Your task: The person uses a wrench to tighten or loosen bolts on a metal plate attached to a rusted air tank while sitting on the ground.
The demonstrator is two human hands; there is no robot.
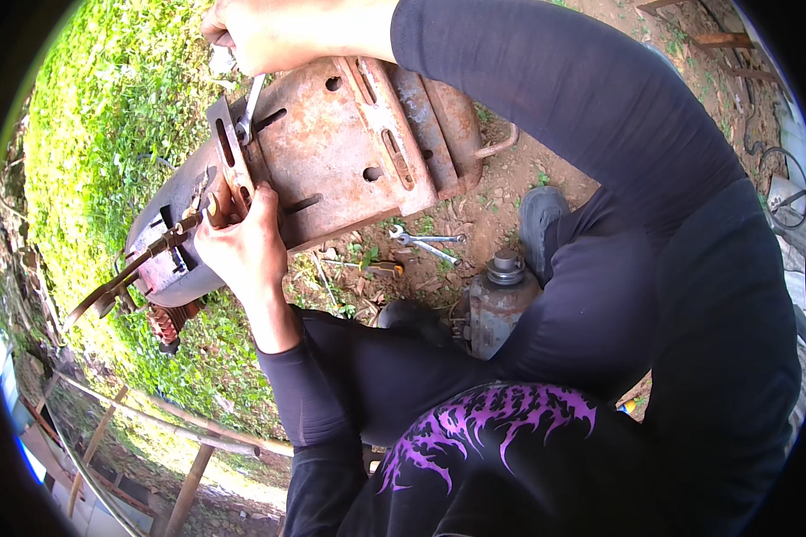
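Observation:
A rusty, rounded metal tank with slotted rails on its flat top lies in front of me. My left hand is closed around the lower end of a narrow slotted metal bracket, its fingertips partly hidden behind the metal. At the upper edge my right hand is closed on a spanner, whose lower jaw sits beside the bracket, over the plate. Whether a nut is in that jaw I cannot make out. Part of the right hand's fingers is hidden or lies at the picture's edge.
Crossed spanners and a yellow-black screwdriver lie on the dirt below the tank. A grey metal jack-like body stands between my legs. A pipe with a valve juts from the tank's left end. Grass spreads to the left.

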